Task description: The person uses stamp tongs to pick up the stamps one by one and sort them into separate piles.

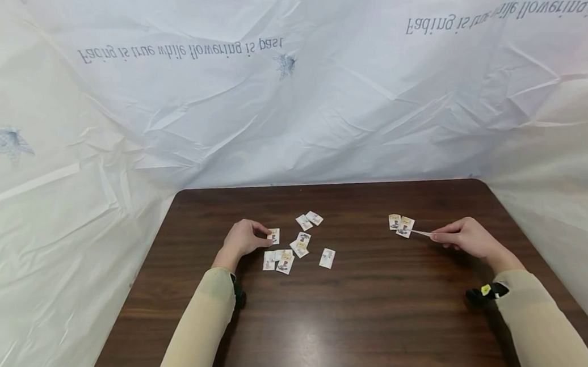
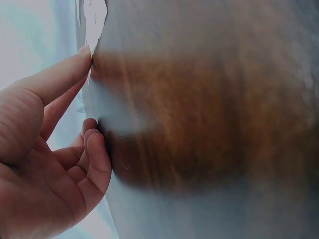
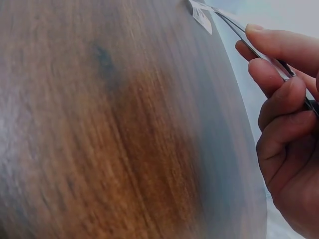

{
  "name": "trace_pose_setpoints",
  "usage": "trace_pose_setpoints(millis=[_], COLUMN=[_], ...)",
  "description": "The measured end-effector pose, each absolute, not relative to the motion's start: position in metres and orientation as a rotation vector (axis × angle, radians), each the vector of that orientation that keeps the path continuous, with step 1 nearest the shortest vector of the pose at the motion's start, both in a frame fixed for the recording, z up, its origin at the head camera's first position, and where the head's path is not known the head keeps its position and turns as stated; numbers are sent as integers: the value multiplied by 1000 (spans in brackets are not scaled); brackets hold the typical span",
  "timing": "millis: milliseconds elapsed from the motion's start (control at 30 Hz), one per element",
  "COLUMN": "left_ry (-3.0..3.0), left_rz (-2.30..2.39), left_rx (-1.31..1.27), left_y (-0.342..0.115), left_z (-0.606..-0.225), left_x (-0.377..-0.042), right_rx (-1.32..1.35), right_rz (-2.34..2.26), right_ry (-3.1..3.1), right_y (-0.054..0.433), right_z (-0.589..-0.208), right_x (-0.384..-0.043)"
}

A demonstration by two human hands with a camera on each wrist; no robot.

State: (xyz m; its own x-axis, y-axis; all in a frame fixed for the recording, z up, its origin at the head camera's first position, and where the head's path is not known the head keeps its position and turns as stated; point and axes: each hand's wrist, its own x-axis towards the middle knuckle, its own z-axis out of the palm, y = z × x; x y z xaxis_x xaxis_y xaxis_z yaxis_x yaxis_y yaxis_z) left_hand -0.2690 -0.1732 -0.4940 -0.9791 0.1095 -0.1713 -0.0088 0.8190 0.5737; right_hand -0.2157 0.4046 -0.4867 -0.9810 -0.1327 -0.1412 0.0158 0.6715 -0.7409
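My left hand [image 1: 242, 241] pinches the edge of a small printed paper piece [image 1: 274, 236] between thumb and forefinger, low over the table's left half. In the left wrist view that paper [image 2: 95, 20] stands tilted above the fingertips, while the other fingers curl near the tabletop. On the right side, my right hand [image 1: 467, 237] grips a pair of tweezers [image 1: 421, 232], also seen as slim metal tweezers [image 3: 239, 34] in the right wrist view. Their tips overlap a printed paper piece [image 1: 406, 225], beside which lies a similar piece [image 1: 394, 221].
Several more paper pieces lie around the left hand: an overlapping group [image 1: 285, 262], a pair [image 1: 301, 243], two farther back [image 1: 314, 218] and a single one [image 1: 327, 258]. The dark wooden table [image 1: 364, 315] ends at a white plastic sheet [image 1: 321, 130] behind.
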Motion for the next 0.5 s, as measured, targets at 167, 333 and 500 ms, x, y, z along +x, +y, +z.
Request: trace_pose_setpoints(millis=[167,333,500], left_ry=[2794,2803,2807], left_rz=[901,911,906], left_rx=[73,84,86], left_y=[-173,-173,-173], left_z=[-494,-493,-493], left_x=[-268,-267,-267], right_rx=[-87,-70,-41], right_rz=[-1199,-1205,-1184], right_ry=[2695,2692,2691], right_y=[407,410,410], right_z=[-489,-491,-491], right_x=[-217,-217,-215])
